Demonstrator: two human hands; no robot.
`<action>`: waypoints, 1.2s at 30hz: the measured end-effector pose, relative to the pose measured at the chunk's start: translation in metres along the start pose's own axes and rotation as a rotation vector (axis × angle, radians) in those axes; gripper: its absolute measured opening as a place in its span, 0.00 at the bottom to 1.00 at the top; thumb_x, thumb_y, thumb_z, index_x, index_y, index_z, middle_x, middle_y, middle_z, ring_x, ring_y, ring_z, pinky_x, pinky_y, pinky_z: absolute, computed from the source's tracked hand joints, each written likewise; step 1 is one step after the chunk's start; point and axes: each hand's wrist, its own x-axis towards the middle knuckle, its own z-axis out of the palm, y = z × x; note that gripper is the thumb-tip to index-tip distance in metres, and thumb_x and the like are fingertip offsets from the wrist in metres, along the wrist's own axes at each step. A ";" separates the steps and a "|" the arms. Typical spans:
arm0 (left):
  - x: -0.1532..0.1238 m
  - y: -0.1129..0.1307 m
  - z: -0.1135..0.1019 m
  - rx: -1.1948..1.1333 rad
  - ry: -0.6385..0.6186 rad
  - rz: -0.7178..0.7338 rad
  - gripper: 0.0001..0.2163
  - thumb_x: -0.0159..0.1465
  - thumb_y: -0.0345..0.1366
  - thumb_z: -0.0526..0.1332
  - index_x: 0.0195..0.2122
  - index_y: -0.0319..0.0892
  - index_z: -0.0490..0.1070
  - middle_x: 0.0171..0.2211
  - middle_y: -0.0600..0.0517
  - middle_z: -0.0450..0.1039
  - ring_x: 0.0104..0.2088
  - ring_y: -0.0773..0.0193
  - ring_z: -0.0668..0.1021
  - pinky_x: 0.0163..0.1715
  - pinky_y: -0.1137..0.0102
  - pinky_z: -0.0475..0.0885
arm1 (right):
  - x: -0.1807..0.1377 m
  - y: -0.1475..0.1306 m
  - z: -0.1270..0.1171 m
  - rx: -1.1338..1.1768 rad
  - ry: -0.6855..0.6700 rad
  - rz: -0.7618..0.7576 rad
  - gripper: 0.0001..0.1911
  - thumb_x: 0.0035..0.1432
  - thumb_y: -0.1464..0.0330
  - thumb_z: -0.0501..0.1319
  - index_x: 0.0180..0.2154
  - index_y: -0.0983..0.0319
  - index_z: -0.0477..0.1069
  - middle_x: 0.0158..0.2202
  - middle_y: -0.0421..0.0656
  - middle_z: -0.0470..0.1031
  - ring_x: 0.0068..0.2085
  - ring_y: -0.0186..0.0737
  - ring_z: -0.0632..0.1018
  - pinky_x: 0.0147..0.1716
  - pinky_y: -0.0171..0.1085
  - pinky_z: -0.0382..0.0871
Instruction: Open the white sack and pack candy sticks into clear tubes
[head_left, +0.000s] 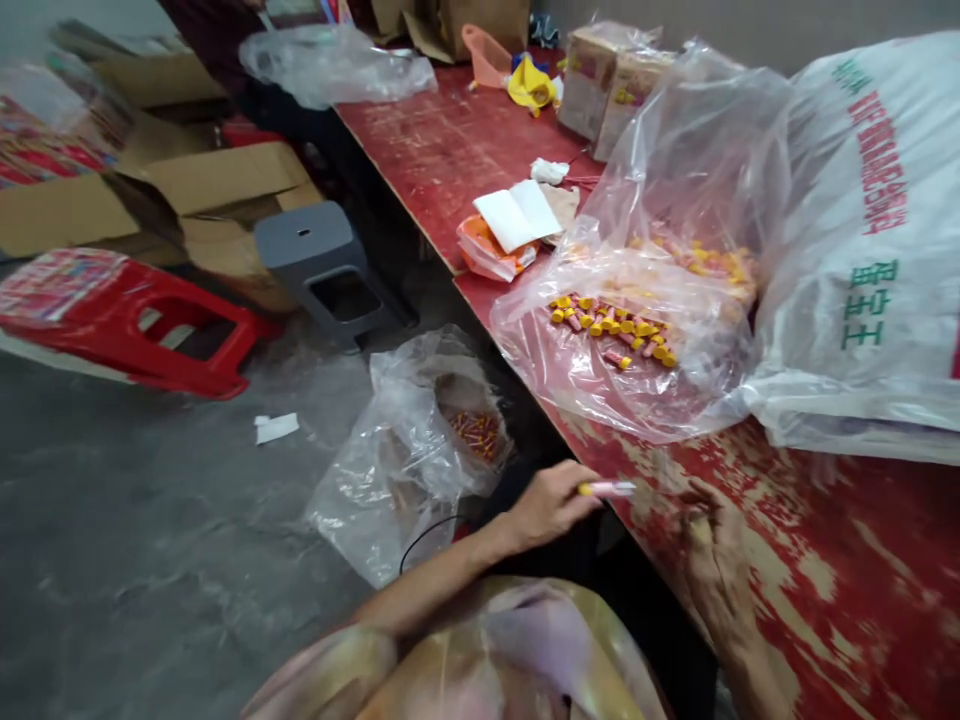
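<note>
Near the table edge, my left hand (555, 506) is closed, pinching a small pink tube (600, 489) with a yellow end and a whitish tip that points right. My right hand (716, 550) is over the worn red tabletop to the right, its fingers curled and a little blurred. Whatever it may hold is too small to make out. Beyond both hands, an open clear plastic bag (600, 395) lies on the table. Inside are many pink pieces with yellow caps (634, 330), some in its mouth and more farther back.
A large white sack (825, 290) leans at the right. Below the table, another clear bag (405, 440) holds similar small pieces. A grey stool (300, 240), red stool (165, 320) and cardboard boxes (225, 185) are at left. A person's dark sleeve (214, 45) shows at the back.
</note>
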 end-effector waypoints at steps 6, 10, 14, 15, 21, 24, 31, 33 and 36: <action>-0.024 -0.087 -0.072 0.456 0.414 -0.446 0.06 0.59 0.33 0.58 0.36 0.40 0.72 0.33 0.50 0.72 0.34 0.61 0.75 0.38 0.67 0.70 | 0.048 0.018 -0.012 -0.596 0.055 -0.028 0.25 0.63 0.54 0.45 0.51 0.64 0.64 0.45 0.53 0.68 0.40 0.51 0.72 0.36 0.46 0.67; -0.023 -0.108 -0.087 0.659 0.437 -0.535 0.10 0.58 0.30 0.58 0.40 0.39 0.74 0.38 0.45 0.71 0.38 0.57 0.76 0.40 0.64 0.71 | 0.054 0.014 0.011 -0.695 -0.082 -0.017 0.25 0.65 0.56 0.46 0.56 0.63 0.60 0.47 0.51 0.68 0.39 0.47 0.73 0.34 0.41 0.65; 0.025 -0.067 -0.075 0.671 0.600 -0.131 0.10 0.64 0.33 0.56 0.44 0.40 0.73 0.40 0.46 0.71 0.41 0.60 0.75 0.44 0.67 0.71 | 0.060 0.000 0.029 -0.738 -0.160 -0.017 0.20 0.64 0.58 0.50 0.52 0.61 0.64 0.43 0.49 0.70 0.34 0.44 0.74 0.30 0.38 0.62; 0.045 -0.054 -0.069 0.663 0.580 -0.010 0.10 0.65 0.33 0.56 0.44 0.40 0.73 0.40 0.46 0.71 0.42 0.61 0.75 0.45 0.68 0.71 | 0.062 -0.002 0.030 -0.715 -0.181 -0.031 0.17 0.64 0.61 0.50 0.50 0.62 0.65 0.42 0.48 0.70 0.34 0.43 0.74 0.30 0.38 0.62; 0.181 -0.012 -0.022 0.887 -0.042 0.317 0.11 0.65 0.26 0.53 0.42 0.39 0.74 0.48 0.43 0.72 0.47 0.57 0.72 0.46 0.62 0.68 | 0.058 0.005 0.018 -0.062 -0.101 0.043 0.20 0.57 0.61 0.55 0.49 0.63 0.68 0.33 0.44 0.73 0.32 0.41 0.74 0.33 0.39 0.67; 0.220 -0.012 -0.010 0.932 -0.254 0.280 0.10 0.63 0.26 0.54 0.37 0.37 0.75 0.42 0.40 0.73 0.46 0.53 0.71 0.44 0.60 0.68 | 0.046 0.012 0.002 0.519 -0.084 0.286 0.22 0.51 0.56 0.62 0.46 0.60 0.66 0.29 0.39 0.71 0.26 0.38 0.73 0.25 0.37 0.69; 0.189 0.012 -0.006 0.156 -0.023 0.088 0.11 0.61 0.30 0.59 0.45 0.36 0.72 0.39 0.44 0.74 0.38 0.60 0.76 0.39 0.66 0.71 | 0.035 0.026 -0.012 1.096 0.127 0.385 0.22 0.38 0.62 0.72 0.34 0.58 0.66 0.28 0.37 0.73 0.29 0.38 0.77 0.29 0.37 0.74; 0.160 0.024 0.010 -0.372 -0.053 -0.099 0.14 0.59 0.37 0.62 0.45 0.37 0.71 0.33 0.48 0.76 0.32 0.63 0.77 0.34 0.68 0.72 | 0.035 0.025 -0.008 1.086 0.169 0.344 0.21 0.39 0.63 0.72 0.36 0.59 0.67 0.30 0.38 0.75 0.31 0.39 0.78 0.32 0.37 0.74; 0.123 0.035 0.044 -0.822 -0.044 -0.337 0.16 0.52 0.40 0.68 0.40 0.38 0.71 0.27 0.51 0.77 0.29 0.65 0.78 0.31 0.71 0.71 | 0.032 0.022 -0.005 0.990 0.187 0.288 0.20 0.44 0.60 0.70 0.39 0.59 0.69 0.34 0.41 0.76 0.35 0.40 0.78 0.36 0.39 0.73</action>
